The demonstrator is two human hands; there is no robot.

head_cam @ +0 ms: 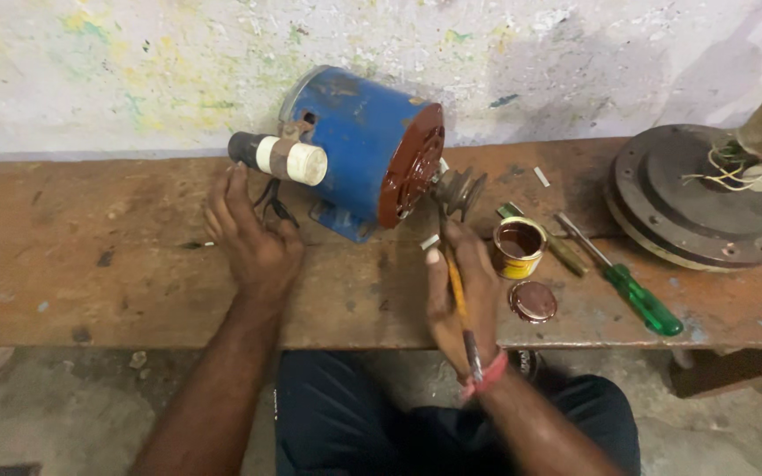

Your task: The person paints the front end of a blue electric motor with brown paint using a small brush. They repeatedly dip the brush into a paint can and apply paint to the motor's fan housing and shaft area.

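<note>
A blue electric motor (354, 145) with a brown-painted end cover (412, 163) and a pulley (460, 189) lies on its side on a worn wooden bench (116, 264). My left hand (253, 238) rests flat on the bench just left of the motor, fingers spread, beside black wires and below a white cylindrical part (297, 160). My right hand (460, 291) grips a thin paintbrush (462, 308), its tip up near the pulley shaft.
A small open yellow tin of brown paint (518, 249) stands right of my hand, its round lid (533, 301) lying in front. A green-handled screwdriver (632, 291) and another tool (557, 242) lie nearby. A round metal plate (707, 211) with wires sits far right.
</note>
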